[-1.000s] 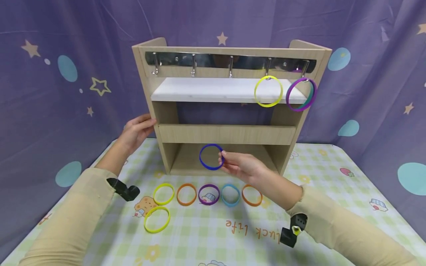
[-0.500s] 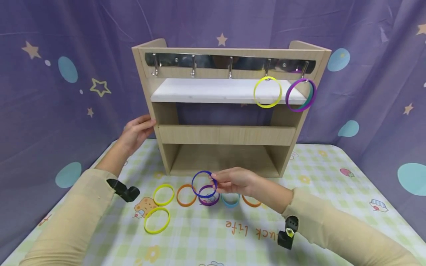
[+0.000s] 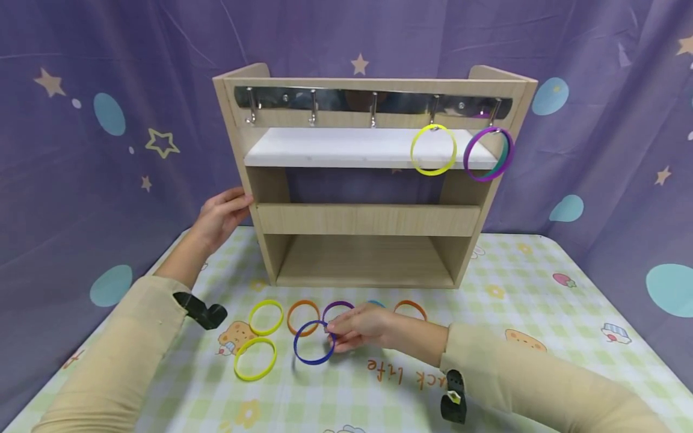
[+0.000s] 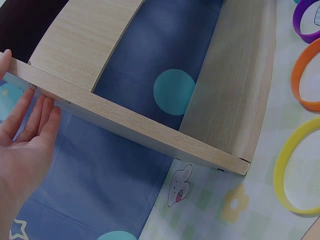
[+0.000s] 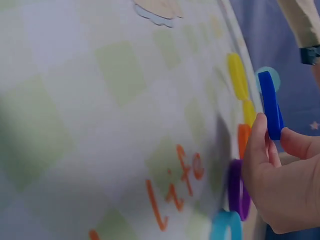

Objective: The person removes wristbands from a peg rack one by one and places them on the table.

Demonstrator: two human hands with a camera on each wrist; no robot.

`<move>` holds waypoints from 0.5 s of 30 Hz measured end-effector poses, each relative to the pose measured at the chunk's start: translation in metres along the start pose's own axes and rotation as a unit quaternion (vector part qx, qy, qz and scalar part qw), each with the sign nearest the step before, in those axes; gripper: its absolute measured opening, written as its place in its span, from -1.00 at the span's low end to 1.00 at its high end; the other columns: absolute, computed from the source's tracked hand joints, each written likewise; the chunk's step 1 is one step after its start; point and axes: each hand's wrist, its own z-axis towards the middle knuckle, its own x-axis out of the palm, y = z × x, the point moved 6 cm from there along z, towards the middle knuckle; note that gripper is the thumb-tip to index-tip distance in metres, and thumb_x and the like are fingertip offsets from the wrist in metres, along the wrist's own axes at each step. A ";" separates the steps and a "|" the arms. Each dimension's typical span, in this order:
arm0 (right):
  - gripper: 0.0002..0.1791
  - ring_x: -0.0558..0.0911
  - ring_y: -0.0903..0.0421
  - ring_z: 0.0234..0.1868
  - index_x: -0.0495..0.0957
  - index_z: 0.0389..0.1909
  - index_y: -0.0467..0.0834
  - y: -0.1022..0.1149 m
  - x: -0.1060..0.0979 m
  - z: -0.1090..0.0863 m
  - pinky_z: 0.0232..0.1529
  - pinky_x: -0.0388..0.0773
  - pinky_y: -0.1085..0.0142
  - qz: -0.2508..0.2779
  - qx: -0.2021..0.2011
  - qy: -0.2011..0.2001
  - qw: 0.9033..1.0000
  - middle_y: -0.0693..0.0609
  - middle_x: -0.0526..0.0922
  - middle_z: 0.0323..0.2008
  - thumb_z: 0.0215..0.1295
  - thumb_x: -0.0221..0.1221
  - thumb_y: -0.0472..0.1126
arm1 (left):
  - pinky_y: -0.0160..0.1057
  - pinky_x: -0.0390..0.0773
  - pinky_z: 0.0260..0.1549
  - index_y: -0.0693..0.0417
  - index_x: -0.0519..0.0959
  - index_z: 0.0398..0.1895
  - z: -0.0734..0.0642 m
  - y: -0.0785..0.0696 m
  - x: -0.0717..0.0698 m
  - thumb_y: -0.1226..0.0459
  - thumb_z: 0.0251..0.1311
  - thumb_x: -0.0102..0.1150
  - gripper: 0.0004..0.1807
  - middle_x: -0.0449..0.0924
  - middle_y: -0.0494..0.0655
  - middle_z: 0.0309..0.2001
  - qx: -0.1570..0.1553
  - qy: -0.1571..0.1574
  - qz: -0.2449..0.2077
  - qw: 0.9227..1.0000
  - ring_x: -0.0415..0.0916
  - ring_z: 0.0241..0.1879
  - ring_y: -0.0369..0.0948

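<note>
My right hand (image 3: pixel 360 329) pinches a dark blue wristband (image 3: pixel 314 362) between thumb and fingertips, close over the table in front of the row of bands. The right wrist view shows this dark blue band edge-on, above the curled hand. My left hand (image 3: pixel 219 216) rests fairly straight fingers on the outer left side of a wooden shelf (image 3: pixel 368 219); in the left wrist view its thumb tip (image 4: pixel 6 59) lies at the panel's front edge. On the table lie two yellow bands, two orange ones, a purple band (image 3: pixel 337 303) and a light blue band (image 3: pixel 375 302), the last largely hidden behind my right hand.
A metal hook rail (image 3: pixel 373 101) runs across the shelf's top. A yellow band (image 3: pixel 414 153) hangs on its fourth hook, purple and teal bands (image 3: pixel 467 159) on the rightmost. A checked tablecloth (image 3: pixel 379 403) covers the table; a purple curtain (image 3: pixel 108 54) stands behind.
My right hand has carried the dark blue band from before the shelf's lower opening down and left, towards me, past the row of bands. The left hand has stayed at the shelf's side.
</note>
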 end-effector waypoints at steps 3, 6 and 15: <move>-0.75 0.66 0.21 -0.52 0.57 -0.09 -0.49 -0.007 0.007 0.004 -0.28 0.72 0.35 -0.003 0.007 -0.005 1.000 -0.08 0.73 -0.44 0.29 0.16 -0.40 | -0.51 0.54 -0.02 0.44 -0.01 0.43 -0.001 0.000 0.000 0.37 0.32 0.08 -0.27 0.58 -0.23 -0.08 -0.004 -0.002 0.011 1.000 0.59 -0.08 -0.36; -0.75 0.66 0.21 -0.54 0.58 -0.10 -0.51 -0.012 0.015 0.007 -0.27 0.73 0.31 -0.006 0.007 -0.005 1.000 -0.14 0.75 -0.41 0.27 0.17 -0.41 | -0.51 0.54 -0.02 0.46 -0.05 0.44 -0.001 0.000 0.000 0.37 0.32 0.08 -0.25 0.58 -0.24 -0.08 -0.007 -0.004 0.016 1.000 0.59 -0.08 -0.37; -0.81 0.64 0.19 -0.59 0.62 -0.19 -0.49 -0.015 0.025 0.011 -0.29 0.73 0.28 -0.019 0.006 -0.031 0.999 -0.24 0.74 -0.42 0.22 0.20 -0.44 | -0.50 0.55 -0.02 0.38 0.09 0.39 0.000 0.001 -0.001 0.35 0.31 0.10 -0.34 0.57 -0.24 -0.06 -0.008 -0.006 0.022 1.000 0.59 -0.08 -0.36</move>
